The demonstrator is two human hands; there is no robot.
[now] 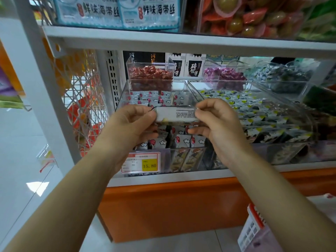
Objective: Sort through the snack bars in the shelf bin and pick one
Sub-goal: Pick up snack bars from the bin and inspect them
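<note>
One snack bar (176, 114), printed label facing up, sits level above the clear shelf bin (121, 96) of red-and-white packets. Two hands hold it: the left hand (134, 122) has fingers pinching its 9 o'clock end, the right hand (216, 124) its 3 o'clock end. One price tag (141, 162) at 6 o'clock reads 15.80

snack bar (175, 114): white, black small print | bin packets (182, 141): pale grey, red dots, white clouds | price tag (143, 163): yellow, red border | shelf base (172, 206): orange
</note>
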